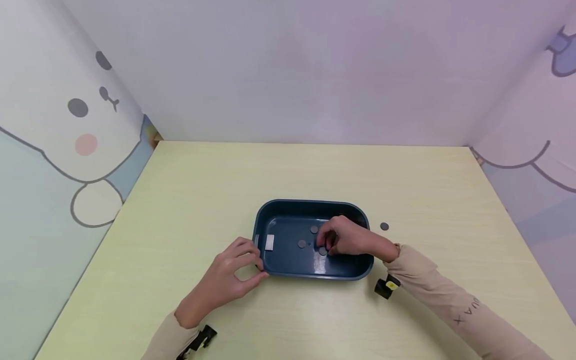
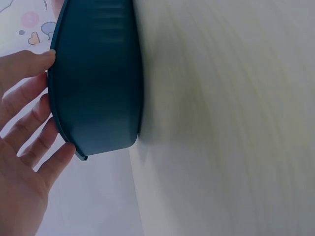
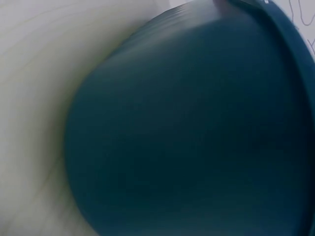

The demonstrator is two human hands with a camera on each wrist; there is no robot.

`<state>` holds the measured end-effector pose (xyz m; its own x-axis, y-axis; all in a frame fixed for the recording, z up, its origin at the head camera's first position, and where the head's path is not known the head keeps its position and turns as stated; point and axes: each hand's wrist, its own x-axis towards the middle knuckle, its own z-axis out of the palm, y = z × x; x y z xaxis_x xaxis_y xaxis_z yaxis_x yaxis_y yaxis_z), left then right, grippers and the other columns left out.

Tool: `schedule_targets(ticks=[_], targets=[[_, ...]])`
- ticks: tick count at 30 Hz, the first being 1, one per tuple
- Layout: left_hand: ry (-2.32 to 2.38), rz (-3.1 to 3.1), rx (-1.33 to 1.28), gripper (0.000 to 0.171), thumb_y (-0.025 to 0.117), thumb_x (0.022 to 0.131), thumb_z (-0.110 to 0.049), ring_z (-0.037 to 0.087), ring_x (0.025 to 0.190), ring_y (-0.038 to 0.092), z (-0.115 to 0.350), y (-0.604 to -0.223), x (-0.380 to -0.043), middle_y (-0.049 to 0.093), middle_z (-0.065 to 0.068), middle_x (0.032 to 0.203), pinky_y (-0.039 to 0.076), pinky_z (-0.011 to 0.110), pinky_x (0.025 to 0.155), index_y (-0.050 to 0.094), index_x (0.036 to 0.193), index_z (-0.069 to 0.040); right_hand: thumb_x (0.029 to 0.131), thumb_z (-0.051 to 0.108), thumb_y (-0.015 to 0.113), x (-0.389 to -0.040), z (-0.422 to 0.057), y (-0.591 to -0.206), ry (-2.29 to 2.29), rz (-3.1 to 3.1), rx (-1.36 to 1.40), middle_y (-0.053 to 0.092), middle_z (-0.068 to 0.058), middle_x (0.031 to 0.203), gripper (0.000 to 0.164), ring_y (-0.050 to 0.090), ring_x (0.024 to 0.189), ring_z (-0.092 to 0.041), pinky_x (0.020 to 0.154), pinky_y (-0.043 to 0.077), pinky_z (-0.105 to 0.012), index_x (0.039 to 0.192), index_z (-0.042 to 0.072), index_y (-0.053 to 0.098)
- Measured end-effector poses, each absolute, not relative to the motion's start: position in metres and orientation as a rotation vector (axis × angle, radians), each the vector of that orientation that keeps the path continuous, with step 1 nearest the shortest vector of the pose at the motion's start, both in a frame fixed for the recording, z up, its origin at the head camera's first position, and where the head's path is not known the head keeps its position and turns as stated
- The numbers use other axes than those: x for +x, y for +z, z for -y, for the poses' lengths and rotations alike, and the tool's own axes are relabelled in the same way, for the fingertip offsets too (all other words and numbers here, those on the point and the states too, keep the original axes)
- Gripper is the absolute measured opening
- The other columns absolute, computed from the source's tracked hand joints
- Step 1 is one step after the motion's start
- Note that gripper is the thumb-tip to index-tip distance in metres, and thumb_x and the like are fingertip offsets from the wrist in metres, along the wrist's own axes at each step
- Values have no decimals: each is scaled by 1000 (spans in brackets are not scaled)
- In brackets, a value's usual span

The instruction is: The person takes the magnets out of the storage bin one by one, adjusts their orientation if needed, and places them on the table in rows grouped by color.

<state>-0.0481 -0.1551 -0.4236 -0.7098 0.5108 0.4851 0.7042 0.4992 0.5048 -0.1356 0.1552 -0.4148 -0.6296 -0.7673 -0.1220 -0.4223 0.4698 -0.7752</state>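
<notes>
Head: tray [image 1: 285, 261] on pale table [image 1: 216, 185] between cartoon walls [image 1: 45, 90]

1 view above, 2 beside the tray [image 1: 288, 262]

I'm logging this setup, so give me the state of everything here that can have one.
Tray: upright, open-topped, on the table.
Left hand: fingertips touching the tray's rim.
Right hand: inside the tray, fingers curled; grip unclear.
Three grey discs: lying in the tray.
Fourth disc: on the table, right of the tray.
White rectangle: inside the tray's left end.
</notes>
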Motion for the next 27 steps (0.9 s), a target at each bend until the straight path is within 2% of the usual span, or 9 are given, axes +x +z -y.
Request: schedule_targets(ticks=[6,17,27], targets=[[-1017,2471,-1031,14,79,76,-23,12,95,51,155,-424,-49,59,-9,88,46,22,81,66,76,-20,72,-7,75,-136,-149,-419,-954,-2328,-1028,62,-1,81,18,56,65,-12,60,50,-24,85,6,70],[-1012,2477,-1026,14,79,76,-24,12,95,51,155,-424,-49,59,-9,89,46,23,82,66,77,-20,71,-11,73,-131,-145,-420,-897,-2389,-1116,60,0,77,21,55,66,-11,57,48,-22,81,6,71],[-1021,2489,-1022,15,80,75,-23,12,96,51,155,-423,-49,60,-9,89,45,20,83,66,77,-20,73,-13,68,-125,-143,-418,-850,-2419,-1115,61,0,82,23,56,70,-10,60,48,-21,87,5,72]])
